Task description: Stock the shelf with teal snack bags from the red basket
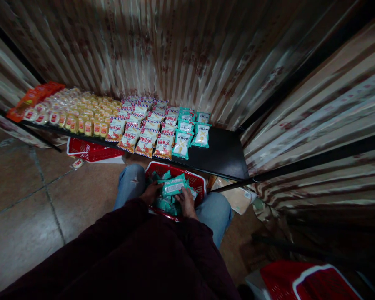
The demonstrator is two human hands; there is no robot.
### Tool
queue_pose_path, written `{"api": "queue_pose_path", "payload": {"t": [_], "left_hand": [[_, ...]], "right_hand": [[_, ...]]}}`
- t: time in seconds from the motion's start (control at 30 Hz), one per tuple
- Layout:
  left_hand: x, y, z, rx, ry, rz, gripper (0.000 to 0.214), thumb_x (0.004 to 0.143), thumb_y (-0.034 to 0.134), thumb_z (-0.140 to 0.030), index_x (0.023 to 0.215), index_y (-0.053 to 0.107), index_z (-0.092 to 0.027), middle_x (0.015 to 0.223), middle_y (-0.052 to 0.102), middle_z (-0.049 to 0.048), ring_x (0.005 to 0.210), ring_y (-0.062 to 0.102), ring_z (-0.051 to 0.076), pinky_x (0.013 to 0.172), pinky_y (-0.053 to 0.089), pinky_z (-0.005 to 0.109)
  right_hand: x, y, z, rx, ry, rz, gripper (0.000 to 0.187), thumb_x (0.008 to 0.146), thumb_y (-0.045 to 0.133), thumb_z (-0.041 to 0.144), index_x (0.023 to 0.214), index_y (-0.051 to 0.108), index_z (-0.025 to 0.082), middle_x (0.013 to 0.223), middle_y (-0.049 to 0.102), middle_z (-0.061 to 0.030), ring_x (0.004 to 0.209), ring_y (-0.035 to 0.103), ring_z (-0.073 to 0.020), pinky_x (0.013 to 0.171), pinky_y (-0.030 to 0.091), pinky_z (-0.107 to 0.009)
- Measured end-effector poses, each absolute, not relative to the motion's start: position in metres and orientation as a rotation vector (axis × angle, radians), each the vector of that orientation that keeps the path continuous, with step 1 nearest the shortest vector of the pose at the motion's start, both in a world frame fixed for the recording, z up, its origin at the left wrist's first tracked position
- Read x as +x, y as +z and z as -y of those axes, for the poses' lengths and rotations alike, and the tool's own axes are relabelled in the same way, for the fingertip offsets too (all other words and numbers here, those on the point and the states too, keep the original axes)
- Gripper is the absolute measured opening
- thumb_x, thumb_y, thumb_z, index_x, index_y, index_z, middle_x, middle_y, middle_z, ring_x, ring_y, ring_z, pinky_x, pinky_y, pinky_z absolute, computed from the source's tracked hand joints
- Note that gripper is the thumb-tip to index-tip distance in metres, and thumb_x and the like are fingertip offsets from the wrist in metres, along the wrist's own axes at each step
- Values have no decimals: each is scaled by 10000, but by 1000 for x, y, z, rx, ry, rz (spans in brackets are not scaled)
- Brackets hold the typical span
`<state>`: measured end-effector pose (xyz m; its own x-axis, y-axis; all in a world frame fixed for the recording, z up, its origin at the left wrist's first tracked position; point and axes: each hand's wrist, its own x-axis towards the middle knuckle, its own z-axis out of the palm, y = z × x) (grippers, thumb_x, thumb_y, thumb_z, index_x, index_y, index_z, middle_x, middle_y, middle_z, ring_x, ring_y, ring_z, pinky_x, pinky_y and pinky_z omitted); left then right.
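Note:
A red basket (pixel 197 180) rests on my knees, filled with teal snack packets. Both hands hold one teal packet (pixel 173 186) above the pile: my left hand (pixel 152 193) grips its left end, my right hand (pixel 186 202) its right end, fingers curled on it. Ahead, a black shelf (pixel 225 155) carries rows of snack packets: teal ones (pixel 187 133) at the right end of the rows, red-and-white ones (pixel 145 129) in the middle, yellow ones (pixel 78 112) and orange ones (pixel 34 98) to the left.
Another red basket (pixel 92 151) lies on the tiled floor under the shelf, with a loose packet (pixel 77 163) beside it. A third red basket (pixel 309 281) sits at bottom right. Striped patterned curtains (pixel 315 108) close off the back and right. A plastic bag (pixel 237 196) lies by my right knee.

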<state>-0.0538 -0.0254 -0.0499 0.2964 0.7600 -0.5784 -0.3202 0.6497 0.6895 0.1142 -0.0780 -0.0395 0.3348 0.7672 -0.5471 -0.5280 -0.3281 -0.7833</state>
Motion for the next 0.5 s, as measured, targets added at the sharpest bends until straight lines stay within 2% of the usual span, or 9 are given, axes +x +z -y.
{"api": "queue_pose_path", "payload": {"t": [0.17,0.27,0.4,0.5], "left_hand": [[-55,-45,10,608,831,-1045,471,562,848,-405,926,677,-161,828,707,42,783,651,180,733,495,277],[-58,-37,1,690,838,-1076,419,566,840,-412,856,696,-147,796,701,38,743,625,164,692,478,252],[-59,-26,-9,811,826,-1118,295,608,818,-362,758,709,-133,706,675,21,698,588,145,634,442,219],[-55,-23,-15,888,795,-1122,210,620,804,-292,729,715,-136,674,669,15,708,589,155,623,433,215]], "right_hand": [[116,-37,80,-1428,1389,188,356,603,759,480,831,616,246,884,666,28,790,632,-145,704,563,-263],[115,-37,85,-1434,1446,225,310,612,753,429,816,596,253,821,668,37,767,633,-146,628,544,-242],[112,-37,92,-1480,1515,212,307,596,745,404,747,528,249,576,580,68,575,583,-132,499,475,-226],[110,-35,94,-1479,1512,186,319,600,725,442,758,534,241,589,609,48,585,602,-150,508,482,-243]]}}
